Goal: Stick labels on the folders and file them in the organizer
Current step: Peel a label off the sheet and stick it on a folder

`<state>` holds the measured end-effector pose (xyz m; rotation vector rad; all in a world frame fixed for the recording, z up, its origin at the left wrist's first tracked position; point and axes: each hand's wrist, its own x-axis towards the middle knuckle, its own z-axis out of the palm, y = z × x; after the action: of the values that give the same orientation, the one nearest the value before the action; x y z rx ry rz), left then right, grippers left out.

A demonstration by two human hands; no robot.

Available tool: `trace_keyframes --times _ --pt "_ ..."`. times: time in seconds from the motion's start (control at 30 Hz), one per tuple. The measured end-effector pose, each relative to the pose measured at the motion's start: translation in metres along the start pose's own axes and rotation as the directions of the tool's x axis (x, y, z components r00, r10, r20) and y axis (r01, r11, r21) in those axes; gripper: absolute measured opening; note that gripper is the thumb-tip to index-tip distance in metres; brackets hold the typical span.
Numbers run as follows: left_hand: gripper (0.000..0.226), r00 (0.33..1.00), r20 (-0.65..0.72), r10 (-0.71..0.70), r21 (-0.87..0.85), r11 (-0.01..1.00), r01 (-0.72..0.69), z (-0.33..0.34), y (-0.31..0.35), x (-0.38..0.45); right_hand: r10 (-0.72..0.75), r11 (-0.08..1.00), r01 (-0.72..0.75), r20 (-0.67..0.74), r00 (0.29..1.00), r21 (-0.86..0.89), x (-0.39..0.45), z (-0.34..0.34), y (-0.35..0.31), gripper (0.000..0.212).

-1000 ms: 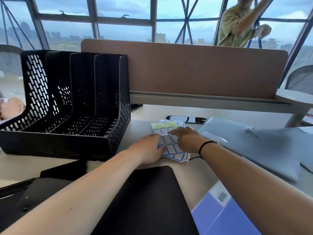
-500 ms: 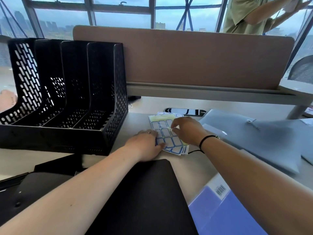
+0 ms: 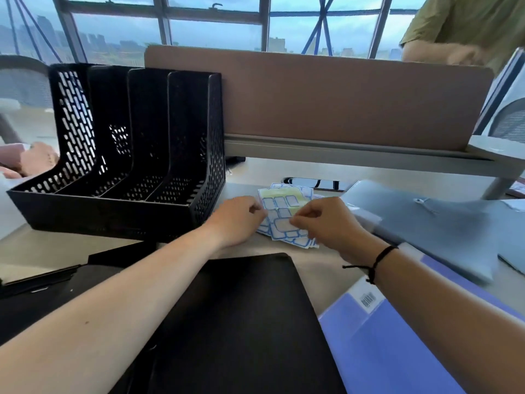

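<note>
So we're sitting at the desk [image 3: 284,172] with everything laid out around the label sheets [image 3: 279,207], which we'll use as our anchor. Biggest thing first: the black four-slot file organizer [image 3: 136,155] stands just left of the sheets, slots still with nothing in them. The black folder [image 3: 241,322] lies flat on the near side of the sheets, right under our forearms, long side running toward us. A purple folder [image 3: 383,351] with a barcode sticker sits near-right of the sheets, and a pale blue-grey folder [image 3: 426,223] lies to the right of them, partly blurry. A dark phone [image 3: 315,183] rests just behind the sheets. Now the small stuff: our left hand [image 3: 237,220] is on the left edge of the sheets with fingers curled, looks like it's pinning or pinching the stack in place. Our right hand [image 3: 326,220] is on the right edge, thumb and forefinger closed together on one label [image 3: 281,224] near the front of the top sheet, which we'd guess is getting peeled up, though we can't tell how much is free. What matters next: the black folder is straight back toward us from the right hand, closest of the three, so the label probably only needs a short pull toward our body to land on its cover.
</note>
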<state>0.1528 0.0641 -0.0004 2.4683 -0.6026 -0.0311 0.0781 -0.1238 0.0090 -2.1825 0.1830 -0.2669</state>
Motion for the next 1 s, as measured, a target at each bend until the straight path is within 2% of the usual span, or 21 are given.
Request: trace_keyframes --times 0.1,0.23,0.33,0.47,0.63,0.8,1.0 --pt "0.022 0.998 0.017 0.053 0.029 0.998 -0.054 -0.022 -0.005 -0.031 0.105 0.991 -0.115 0.152 0.983 0.063 -0.017 0.003 -0.008 0.019" --pt "0.016 0.996 0.057 0.066 0.023 0.997 -0.067 -0.026 -0.015 -0.069 0.236 0.972 -0.224 0.370 0.898 -0.074 -0.026 0.006 -0.013 0.039" --pt "0.024 0.994 0.077 0.082 0.035 0.996 -0.085 -0.016 -0.020 -0.087 0.265 0.964 -0.243 0.368 0.891 -0.105 -0.028 0.012 -0.016 0.037" --pt "0.035 0.995 0.065 0.070 0.059 0.996 -0.074 -0.001 -0.020 -0.095 0.279 0.960 -0.256 0.356 0.892 -0.114 -0.030 0.019 -0.016 0.022" --pt "0.042 0.995 0.066 0.071 0.060 0.995 -0.075 0.015 -0.017 -0.093 0.263 0.965 -0.243 0.345 0.901 -0.099 -0.033 0.027 -0.009 0.022" --pt "0.057 0.994 0.041 0.097 0.077 0.992 -0.100 0.021 -0.018 -0.098 0.256 0.966 -0.231 0.349 0.901 -0.113 -0.033 0.029 -0.005 0.032" --pt "0.061 0.991 0.003 0.134 0.100 0.986 -0.134 0.022 -0.019 -0.100 0.233 0.972 -0.206 0.319 0.919 -0.116 -0.030 0.034 -0.002 0.021"
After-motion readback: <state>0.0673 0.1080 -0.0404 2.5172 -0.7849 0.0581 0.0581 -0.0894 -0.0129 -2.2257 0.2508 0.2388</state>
